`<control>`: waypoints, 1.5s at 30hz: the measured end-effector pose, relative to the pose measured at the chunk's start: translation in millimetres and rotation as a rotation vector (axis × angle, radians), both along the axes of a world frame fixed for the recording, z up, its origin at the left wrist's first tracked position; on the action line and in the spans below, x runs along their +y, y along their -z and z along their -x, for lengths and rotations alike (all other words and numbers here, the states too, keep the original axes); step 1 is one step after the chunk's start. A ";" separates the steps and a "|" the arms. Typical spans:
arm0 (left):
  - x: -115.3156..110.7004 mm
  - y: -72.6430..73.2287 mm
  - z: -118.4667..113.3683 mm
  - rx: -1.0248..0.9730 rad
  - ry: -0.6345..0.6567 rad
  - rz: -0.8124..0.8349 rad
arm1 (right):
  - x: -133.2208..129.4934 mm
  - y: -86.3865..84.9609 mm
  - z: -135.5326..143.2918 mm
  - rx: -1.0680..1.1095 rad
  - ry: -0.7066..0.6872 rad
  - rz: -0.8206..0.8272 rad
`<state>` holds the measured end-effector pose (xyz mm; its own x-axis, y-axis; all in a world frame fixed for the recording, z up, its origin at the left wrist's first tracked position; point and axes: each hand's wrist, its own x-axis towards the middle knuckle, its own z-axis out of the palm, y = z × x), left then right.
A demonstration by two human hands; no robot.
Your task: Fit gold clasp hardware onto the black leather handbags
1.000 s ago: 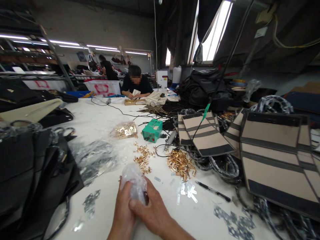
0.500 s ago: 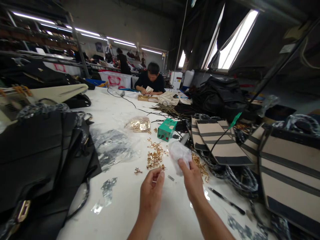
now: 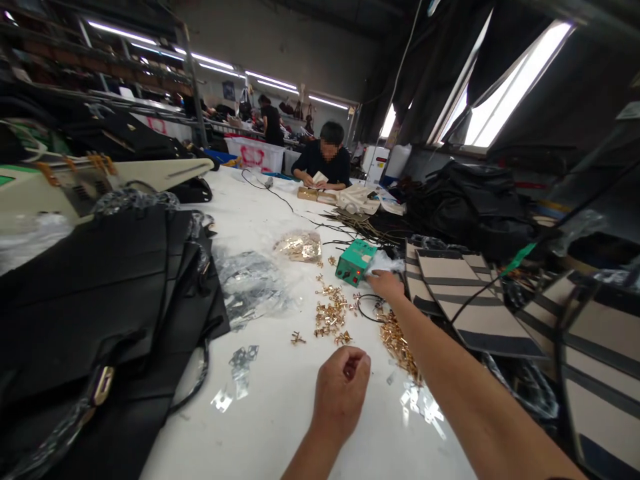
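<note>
My left hand (image 3: 344, 380) is curled closed above the white table, just in front of a loose pile of small gold metal fittings (image 3: 331, 313). What its fingers hold, if anything, is hidden. My right hand (image 3: 386, 285) reaches out to the right front side of a green control box (image 3: 356, 260), whose small red light is lit. A crumpled clear plastic bag (image 3: 388, 262) lies against the box, right behind that hand. Whether those fingertips grip the bag or only touch it cannot be made out. Below the wrist lies a black cable loop (image 3: 369, 308).
More gold fittings (image 3: 400, 343) lie under my right forearm, with flat silver plates (image 3: 423, 403) nearby. Black bags (image 3: 125, 280) cover the left side. Beige panels with dark bands (image 3: 457, 293) are stacked right. A bag of gold parts (image 3: 300, 245) lies mid-table. A co-worker (image 3: 325, 160) sits opposite.
My right hand has moved forward with the plastic bag, which is now beside the green box. The box's red light now glows. A cable loop has come into sight. My left hand has curled tighter.
</note>
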<state>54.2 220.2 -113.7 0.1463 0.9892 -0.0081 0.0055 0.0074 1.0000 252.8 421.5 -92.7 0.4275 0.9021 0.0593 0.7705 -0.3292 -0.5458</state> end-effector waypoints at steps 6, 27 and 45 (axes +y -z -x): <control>0.8 -2.1 -1.1 -0.014 -0.025 0.009 | -52.6 -1.3 19.1 -0.047 -0.089 -0.159; -45.3 -13.9 14.6 0.228 -0.360 -0.324 | -248.6 66.7 78.4 0.535 -0.367 -0.006; -98.5 -42.5 324.6 1.165 -0.930 -0.365 | -248.3 73.6 75.8 0.414 -0.380 0.017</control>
